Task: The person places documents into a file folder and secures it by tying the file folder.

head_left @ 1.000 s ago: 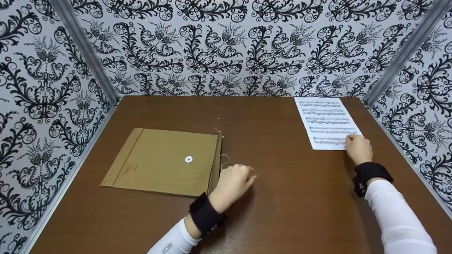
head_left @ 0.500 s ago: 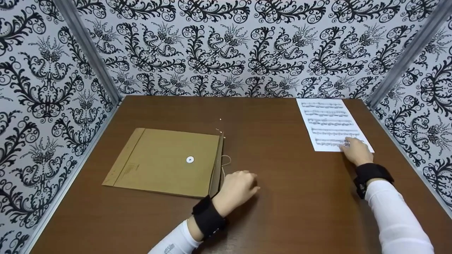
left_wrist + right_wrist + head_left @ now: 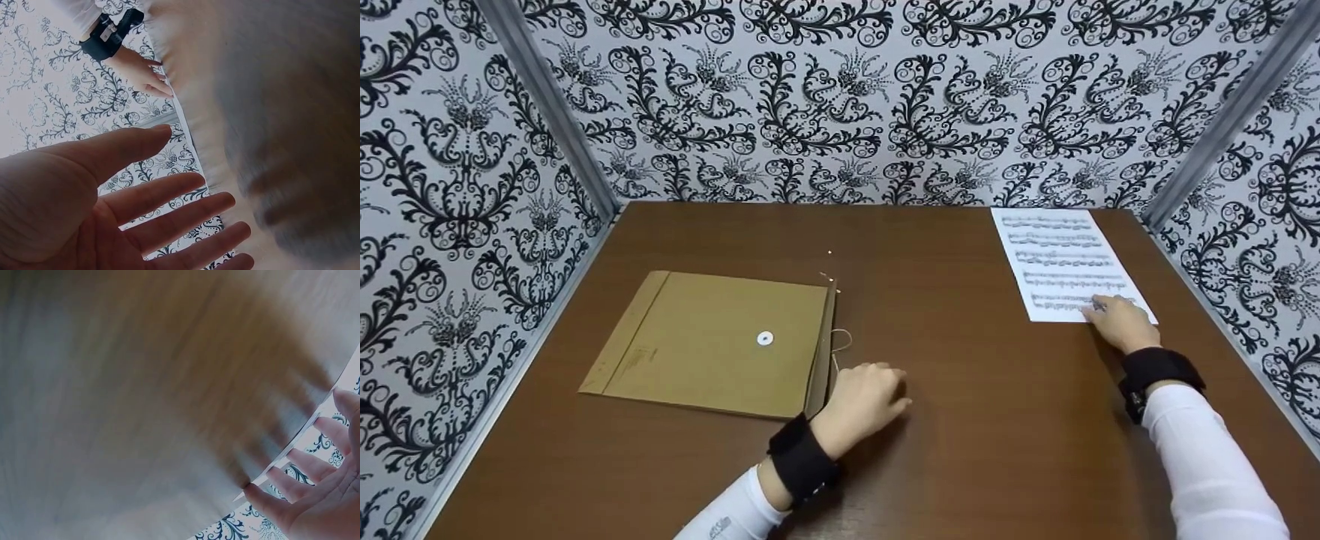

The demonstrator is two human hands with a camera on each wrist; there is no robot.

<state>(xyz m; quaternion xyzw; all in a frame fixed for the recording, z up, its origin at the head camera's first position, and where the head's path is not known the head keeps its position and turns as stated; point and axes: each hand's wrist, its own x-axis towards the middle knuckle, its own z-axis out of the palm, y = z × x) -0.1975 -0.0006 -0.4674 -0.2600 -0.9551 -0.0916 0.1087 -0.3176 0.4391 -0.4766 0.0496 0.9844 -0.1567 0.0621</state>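
A sheet of printed music (image 3: pixel 1061 262) lies at the back right of the table. My right hand (image 3: pixel 1123 326) rests on its near edge, close to the right corner. In the right wrist view the fingers (image 3: pixel 306 466) are spread and fairly straight, with their tips along the paper's edge. On the left lies a brown string-tie envelope (image 3: pixel 712 349) with a white button (image 3: pixel 765 338), its opening facing right. My left hand (image 3: pixel 861 405) is beside that opening and overlaps its near corner in the head view. The left wrist view shows this hand (image 3: pixel 112 208) holding nothing, fingers loosely extended.
A thin string (image 3: pixel 844 341) loops out past the envelope's opening. Small pale bits (image 3: pixel 830 277) show near its far right corner. Patterned walls (image 3: pixel 847 105) rise behind the brown table (image 3: pixel 945 450) and along both sides.
My right hand's fingers have spread over the sheet's near edge, and its right corner now shows beside the hand. My left hand has come slightly nearer. The envelope stays in place.
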